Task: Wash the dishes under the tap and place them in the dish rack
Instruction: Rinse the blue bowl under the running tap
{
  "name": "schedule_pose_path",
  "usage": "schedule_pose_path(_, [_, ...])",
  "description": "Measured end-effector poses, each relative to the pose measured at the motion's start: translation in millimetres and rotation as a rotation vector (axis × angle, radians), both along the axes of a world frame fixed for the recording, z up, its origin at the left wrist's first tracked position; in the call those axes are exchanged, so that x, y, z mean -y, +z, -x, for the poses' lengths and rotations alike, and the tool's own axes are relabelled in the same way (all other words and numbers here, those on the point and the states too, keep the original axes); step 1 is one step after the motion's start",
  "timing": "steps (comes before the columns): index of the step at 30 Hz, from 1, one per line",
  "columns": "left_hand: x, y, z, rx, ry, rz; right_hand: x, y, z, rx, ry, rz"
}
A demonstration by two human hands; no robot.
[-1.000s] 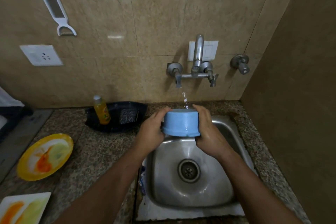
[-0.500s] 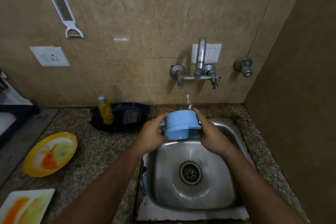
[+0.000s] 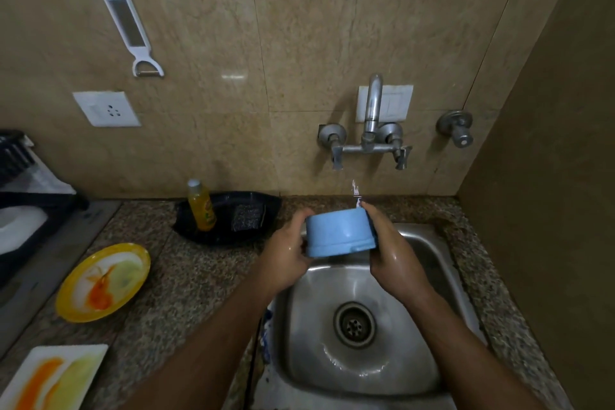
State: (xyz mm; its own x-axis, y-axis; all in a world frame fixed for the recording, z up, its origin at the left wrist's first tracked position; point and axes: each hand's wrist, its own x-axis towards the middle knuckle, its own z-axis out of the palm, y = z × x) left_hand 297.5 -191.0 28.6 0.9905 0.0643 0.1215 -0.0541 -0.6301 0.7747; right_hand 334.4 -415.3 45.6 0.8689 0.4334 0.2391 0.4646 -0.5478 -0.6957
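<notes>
Beige tiled wall carries a tap [image 3: 372, 130], a thin stream of water falling from it. Speckled stone desk [image 3: 186, 280], steel sink [image 3: 432, 253] set in. Head view: blue bowl [image 3: 337, 231], upside down, held above the sink's rear edge under the stream. Left hand [image 3: 286, 260] grips its left side, fingers curled; right hand [image 3: 389, 250] clasps its right side. Yellow plate [image 3: 103, 281] and white plate [image 3: 50, 376] lie on the desk at left; dish rack [image 3: 23, 196] at far left.
</notes>
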Motion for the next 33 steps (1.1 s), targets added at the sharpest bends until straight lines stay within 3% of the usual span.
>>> schedule_pose_path(7, [-10, -1, 12, -0.036, 0.015, -0.072, -1, 9, -6, -0.369, 0.224, -0.030])
schedule_pose_path(11, [-22, 0, 31, 0.014, 0.136, -0.158, -20, 13, -6, -0.624, 0.352, -0.238])
schedule_pose_path(15, [-50, -1, 56, 0.017, 0.268, -0.225, -63, 8, -6, -0.726, 0.402, -0.327])
schedule_pose_path(22, [-115, 11, 107, 0.059, 0.348, -0.474, -179, 10, 23, -0.603, 0.361, -0.265])
schedule_pose_path(29, [-254, 55, 185, -0.066, 0.315, -0.695, -305, 13, 69, -0.487, 0.429, -0.357])
schedule_pose_path(33, [-364, 99, 243, -0.012, 0.568, -0.924, -394, 10, 101, -0.450, 0.529, -0.387])
